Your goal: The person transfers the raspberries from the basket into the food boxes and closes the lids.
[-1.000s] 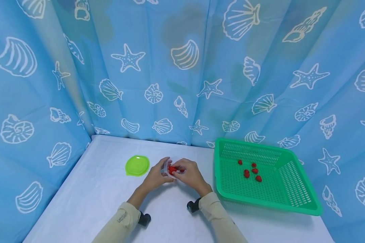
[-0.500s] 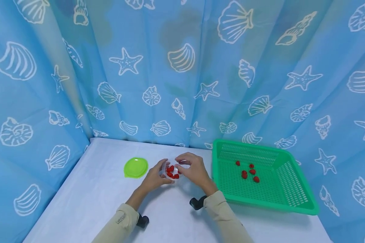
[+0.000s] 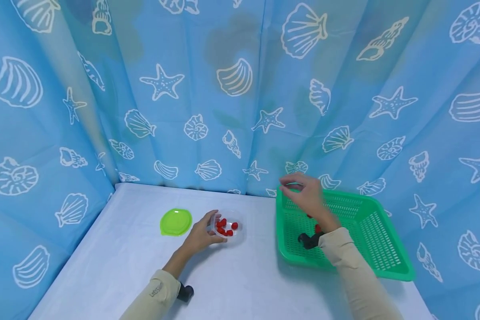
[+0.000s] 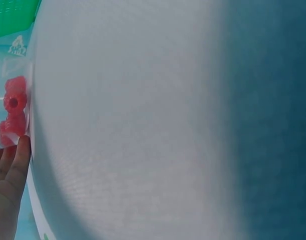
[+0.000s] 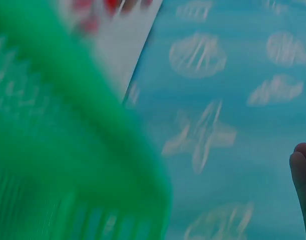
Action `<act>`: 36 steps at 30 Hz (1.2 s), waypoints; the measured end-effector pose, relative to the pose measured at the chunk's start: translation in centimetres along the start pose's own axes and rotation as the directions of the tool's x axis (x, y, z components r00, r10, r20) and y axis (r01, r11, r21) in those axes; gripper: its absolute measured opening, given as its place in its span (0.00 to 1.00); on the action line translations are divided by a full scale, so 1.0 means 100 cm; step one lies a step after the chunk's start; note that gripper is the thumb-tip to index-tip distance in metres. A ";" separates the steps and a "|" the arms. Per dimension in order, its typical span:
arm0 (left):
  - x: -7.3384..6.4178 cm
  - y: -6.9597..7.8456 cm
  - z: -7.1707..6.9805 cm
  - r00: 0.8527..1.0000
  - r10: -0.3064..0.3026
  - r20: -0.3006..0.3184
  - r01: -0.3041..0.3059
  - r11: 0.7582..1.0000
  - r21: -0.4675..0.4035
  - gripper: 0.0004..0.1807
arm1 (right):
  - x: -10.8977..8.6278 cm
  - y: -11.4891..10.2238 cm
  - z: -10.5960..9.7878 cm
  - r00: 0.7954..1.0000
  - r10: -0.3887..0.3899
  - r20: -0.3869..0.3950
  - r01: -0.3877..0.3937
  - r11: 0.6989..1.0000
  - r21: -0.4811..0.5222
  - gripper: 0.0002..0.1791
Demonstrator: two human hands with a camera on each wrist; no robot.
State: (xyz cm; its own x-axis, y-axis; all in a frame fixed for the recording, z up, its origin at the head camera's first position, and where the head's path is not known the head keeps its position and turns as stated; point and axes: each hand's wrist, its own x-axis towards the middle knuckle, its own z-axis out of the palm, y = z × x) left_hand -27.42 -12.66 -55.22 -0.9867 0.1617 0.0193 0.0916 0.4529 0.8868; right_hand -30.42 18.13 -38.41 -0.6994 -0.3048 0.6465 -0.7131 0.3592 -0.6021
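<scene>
My left hand holds a small clear plastic container by its left side, thumb in front and fingers behind. Several red raspberries lie inside; the left wrist view shows raspberries through the clear wall, just above the fingers. My right hand is over the back left part of a green plastic basket, fingers loosely bent, with nothing seen between thumb and fingers. Under that wrist, a few raspberries show in the basket, others hidden by the arm.
A lime-green lid lies left of the container on the white-covered table. Behind the table hangs a blue curtain with white shell prints. The basket's raised walls stand at the right side of the table.
My right hand has come out of the container and moved right to above the basket, leaving the raspberries spread inside the container. My left hand keeps holding the container.
</scene>
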 end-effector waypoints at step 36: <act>0.000 0.001 0.001 1.000 0.006 -0.006 -0.006 1.000 -0.004 0.52 | -0.118 0.176 -0.107 0.691 0.686 0.227 -0.608 0.722 -0.328 0.17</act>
State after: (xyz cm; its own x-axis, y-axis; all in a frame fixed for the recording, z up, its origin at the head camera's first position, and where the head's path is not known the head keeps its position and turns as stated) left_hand -27.43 -12.52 -55.19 -0.9869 0.1591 0.0274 0.0970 0.4483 0.8886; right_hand -34.19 37.50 -51.61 -0.9836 -0.1650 -0.0723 -0.0737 0.7345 -0.6746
